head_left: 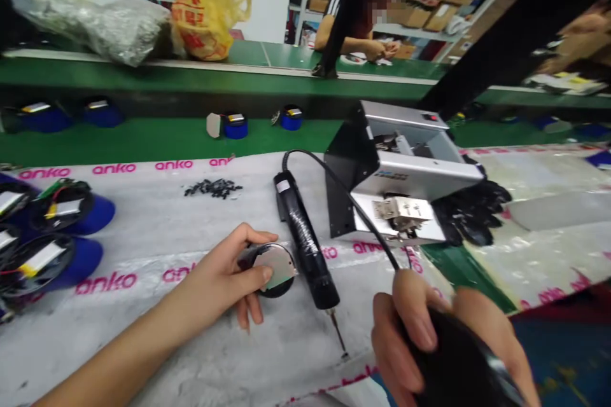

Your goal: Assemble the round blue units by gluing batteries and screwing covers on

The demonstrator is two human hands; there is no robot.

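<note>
My left hand (238,273) is closed around a round black plastic part (281,289), thumb pressed on the pale flat pad (279,265) on its face. Right beside it a black electric screwdriver (308,245) lies on the plastic-covered bench, bit pointing toward me. Its cable (353,203) loops over toward my right hand (410,337). At the lower right, close to the camera, that hand grips a glossy black rounded part (463,362); the frame edge cuts it off and its exact kind is unclear.
A grey screw feeder machine (410,172) stands behind the screwdriver, with black parts (472,210) heaped at its right. Small black pieces (212,188) lie further left. Blue round housings with batteries (71,210) crowd the left edge; others (235,126) sit on the green conveyor (172,133). Across it, a person works.
</note>
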